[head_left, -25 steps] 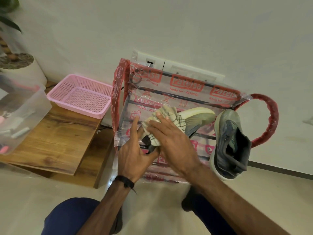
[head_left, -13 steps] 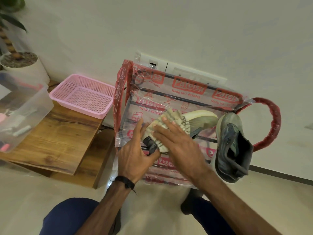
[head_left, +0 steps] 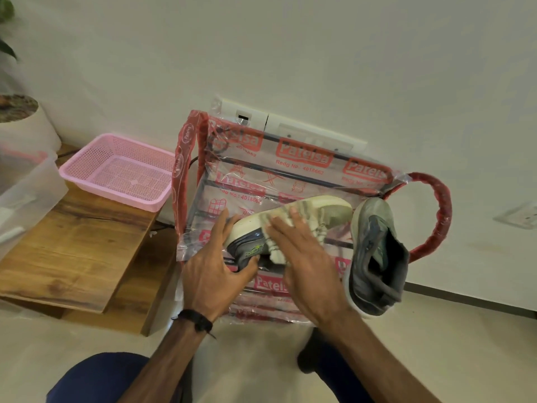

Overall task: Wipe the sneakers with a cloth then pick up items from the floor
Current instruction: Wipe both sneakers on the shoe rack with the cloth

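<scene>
Left hand (head_left: pixel 212 274) grips a sneaker (head_left: pixel 290 222); right hand (head_left: pixel 308 257) presses cloth (head_left: pixel 279 251) flat. Second sneaker (head_left: pixel 374 257) beside, pink basket (head_left: pixel 122 170) on desk (head_left: pixel 72 251).

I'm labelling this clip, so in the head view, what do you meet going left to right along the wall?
White plant pot → pink perforated plastic basket → plastic-wrapped red shoe rack → grey sneaker standing on the rack's right end → white wall socket.
</scene>
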Motion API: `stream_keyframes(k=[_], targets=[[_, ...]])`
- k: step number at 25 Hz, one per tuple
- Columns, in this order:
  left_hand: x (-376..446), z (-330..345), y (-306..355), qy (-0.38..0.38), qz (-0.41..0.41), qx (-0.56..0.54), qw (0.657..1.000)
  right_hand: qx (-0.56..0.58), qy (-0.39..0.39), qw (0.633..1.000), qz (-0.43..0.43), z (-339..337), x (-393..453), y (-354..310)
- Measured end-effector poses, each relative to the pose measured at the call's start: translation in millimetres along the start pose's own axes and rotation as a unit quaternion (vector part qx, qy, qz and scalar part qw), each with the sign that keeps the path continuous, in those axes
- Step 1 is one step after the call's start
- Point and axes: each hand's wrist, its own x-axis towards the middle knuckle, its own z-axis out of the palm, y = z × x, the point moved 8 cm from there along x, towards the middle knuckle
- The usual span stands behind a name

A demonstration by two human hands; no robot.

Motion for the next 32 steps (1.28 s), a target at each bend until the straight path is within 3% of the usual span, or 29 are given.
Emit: stream_keyframes(k=[1,3,7,9,10,13,15,17,20,22,24,26,28,29,32], targets=[[-0.7,0.5,0.5,-0.001,-0.001,-0.004,1.000,-0.018,-0.004,0.999,-0.033,1.0,0.3,-3.1],[-0.6,-0.1,4.3,0.009,0.006,-0.007,1.000,-0.033,0.008,0.999,-0.009,-4.3,12.9,21.7],[1.4,2.6,2.8,0.024,0.002,-0.003,1.000,0.041,0.066,0.970,0.232,-17.1,35.7,105.4],[2.3,3.2,0.7,0.021,0.002,-0.012,1.000,0.077,0.083,0.951,0.289,-15.5,34.3,101.5],[2.9,2.6,-0.4,0.022,0.002,-0.015,1.000,0.084,0.074,0.958,0.262,-10.3,30.7,83.5],[4.3,0.9,-5.1,0.022,0.003,-0.002,1.000,0.067,0.009,0.996,0.061,6.6,2.3,-0.5],[3.4,3.5,-6.0,0.009,0.015,0.003,1.000,0.025,-0.010,0.999,-0.039,7.9,-12.7,-21.4],[2.7,2.8,-5.5,0.009,0.023,0.000,1.000,0.015,-0.006,1.000,-0.007,5.8,-8.2,7.1],[5.7,4.4,-0.3,0.016,0.031,0.002,0.999,0.061,0.059,0.981,0.177,-5.2,4.9,77.5],[7.1,5.3,0.4,0.024,0.031,0.009,0.999,0.114,0.091,0.951,0.273,-5.5,6.3,87.1],[9.5,3.4,-4.8,0.027,0.015,-0.016,0.999,0.155,0.082,0.950,0.258,3.0,2.1,53.9],[9.2,-1.1,-11.6,0.027,-0.006,-0.051,0.998,0.127,0.048,0.983,0.122,11.8,-12.6,-2.3],[8.0,-2.9,-12.3,0.021,-0.012,-0.065,0.998,0.067,0.015,0.997,0.026,17.4,-24.8,-17.6],[7.6,-2.5,-11.5,0.019,-0.008,-0.059,0.998,0.063,0.013,0.997,0.033,15.6,-21.4,-2.4],[8.3,1.0,-7.0,0.013,-0.006,-0.052,0.999,0.058,0.040,0.978,0.196,8.6,-3.5,71.6]])
